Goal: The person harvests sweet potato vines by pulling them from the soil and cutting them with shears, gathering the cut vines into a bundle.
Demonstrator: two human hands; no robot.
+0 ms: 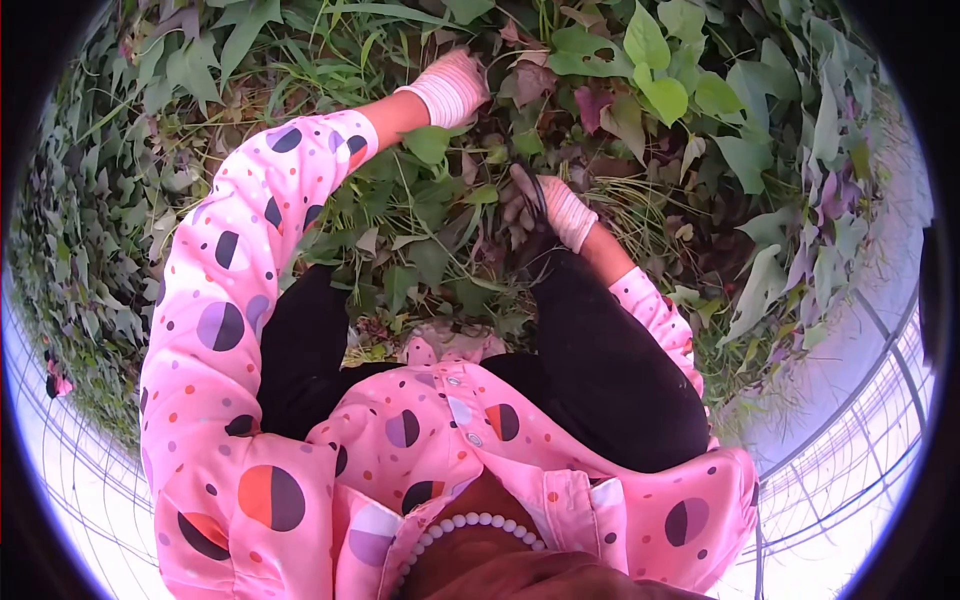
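My left hand (455,90), in a glove with a white ribbed cuff, reaches into the vines at the top centre. Leaves and shadow hide its fingers, so its grip does not show. Close to my right knee, my right hand (562,208) wears a similar glove with dark, soiled fingers. Those fingers are curled around a thin black loop-shaped thing (537,190), whose lower end is lost against my dark trousers. Around both hands are broad green leaves (430,145), tangled stems and a few purplish leaves (592,105).
Dense leafy vines (90,240) spread along the left, and more foliage (765,180) stands on the right. Pale sheeting (850,330) and a wire mesh (850,450) border the right side. My bent knees (600,370) frame the ground between my legs.
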